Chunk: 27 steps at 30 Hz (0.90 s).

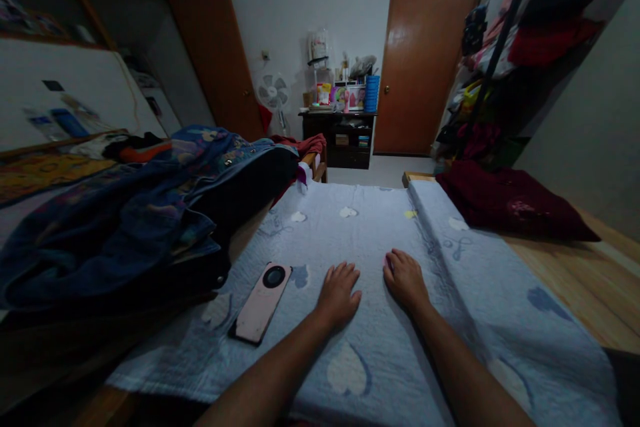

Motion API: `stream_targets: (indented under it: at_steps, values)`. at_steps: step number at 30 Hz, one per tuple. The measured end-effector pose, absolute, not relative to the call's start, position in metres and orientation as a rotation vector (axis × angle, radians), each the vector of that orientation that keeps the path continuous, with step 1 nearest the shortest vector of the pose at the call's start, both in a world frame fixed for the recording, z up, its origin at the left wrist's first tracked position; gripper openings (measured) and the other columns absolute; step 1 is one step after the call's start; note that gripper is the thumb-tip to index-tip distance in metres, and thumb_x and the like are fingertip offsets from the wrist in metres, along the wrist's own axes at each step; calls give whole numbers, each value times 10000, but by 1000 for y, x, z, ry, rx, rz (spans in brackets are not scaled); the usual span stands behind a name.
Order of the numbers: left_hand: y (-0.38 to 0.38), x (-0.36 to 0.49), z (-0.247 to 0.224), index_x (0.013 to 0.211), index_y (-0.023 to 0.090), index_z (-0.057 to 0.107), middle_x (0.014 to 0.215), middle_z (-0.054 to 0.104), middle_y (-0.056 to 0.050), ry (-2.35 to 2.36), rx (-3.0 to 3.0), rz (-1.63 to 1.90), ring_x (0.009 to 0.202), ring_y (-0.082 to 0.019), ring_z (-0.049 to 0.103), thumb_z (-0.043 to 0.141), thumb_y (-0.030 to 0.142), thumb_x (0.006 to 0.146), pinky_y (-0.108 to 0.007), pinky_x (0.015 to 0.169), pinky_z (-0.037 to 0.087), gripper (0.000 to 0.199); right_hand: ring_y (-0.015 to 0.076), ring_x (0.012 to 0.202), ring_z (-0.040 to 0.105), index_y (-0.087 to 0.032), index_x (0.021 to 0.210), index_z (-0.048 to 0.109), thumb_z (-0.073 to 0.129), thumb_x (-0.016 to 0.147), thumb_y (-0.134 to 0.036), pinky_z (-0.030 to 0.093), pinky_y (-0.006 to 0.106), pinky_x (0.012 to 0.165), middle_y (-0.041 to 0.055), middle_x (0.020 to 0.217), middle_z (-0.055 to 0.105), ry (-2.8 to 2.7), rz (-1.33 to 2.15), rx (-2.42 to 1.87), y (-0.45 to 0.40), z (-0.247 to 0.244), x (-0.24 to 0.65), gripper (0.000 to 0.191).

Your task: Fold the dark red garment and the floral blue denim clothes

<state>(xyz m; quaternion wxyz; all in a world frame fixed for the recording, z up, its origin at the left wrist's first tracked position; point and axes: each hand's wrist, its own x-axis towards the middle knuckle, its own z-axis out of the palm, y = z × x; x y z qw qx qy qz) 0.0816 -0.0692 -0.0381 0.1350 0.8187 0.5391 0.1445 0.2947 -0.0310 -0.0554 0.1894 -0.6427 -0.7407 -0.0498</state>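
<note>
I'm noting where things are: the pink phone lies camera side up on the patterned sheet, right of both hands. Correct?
No: the head view shows the pink phone left of the left hand and right hand. It does lie camera side up on the patterned sheet.

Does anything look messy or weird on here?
Yes, the rumpled blue denim garment at the left: it's heaped up, not folded. The pale blue cotton-looking cloth also isn't flat; a long ridge runs right of the right hand.
</note>
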Motion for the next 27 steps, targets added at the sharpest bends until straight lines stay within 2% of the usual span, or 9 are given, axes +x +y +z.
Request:
stream_targets:
  at_steps: [3,5,9,14,17,27]
  values:
    - [-67,61,-23,1245,225,608,1382,571,-59,1545,2310,465,1312,-205,475,536,272,867,-416,1156,310,388,245,1194,519,-174,1164,626,438,937,-286,343,368,1030,123,1293,593,-2093,-141,-1813,-32,-54,295,315]
    - [-66,41,-5,1212,220,626,1353,590,-69,1632,2333,579,1283,-210,498,539,247,859,-411,1137,336,364,246,1194,521,-169,1161,630,442,934,-285,345,366,1028,127,1290,595,-2098,-152,-1809,-31,-55,295,316]
    - [-68,-3,45,1194,199,635,1378,556,-94,1914,2478,842,1344,-245,418,543,231,857,-436,1164,272,351,250,1165,546,-159,1149,638,445,938,-294,366,375,1010,134,1268,609,-2091,-185,-1787,-28,-60,297,316]
    - [-74,-49,95,1222,181,617,1504,386,-158,2557,2290,1154,1419,-356,272,550,205,839,-613,1141,154,389,258,1139,566,-131,1135,644,451,940,-283,386,380,992,146,1244,624,-2113,-244,-1751,-27,-62,298,314]
    - [-76,-63,106,1217,179,618,1500,376,-173,2684,2202,1171,1433,-383,225,558,213,830,-654,1122,119,393,259,1132,571,-124,1135,646,453,941,-280,390,376,986,153,1238,627,-2116,-279,-1755,-28,-59,296,315]
    - [-89,-55,110,1248,184,607,1489,373,-169,2670,2159,1021,1424,-433,191,609,281,805,-650,1109,172,454,233,1105,571,-137,1108,645,392,966,-266,371,333,974,130,1222,630,-2150,-307,-1804,-33,-53,292,318]
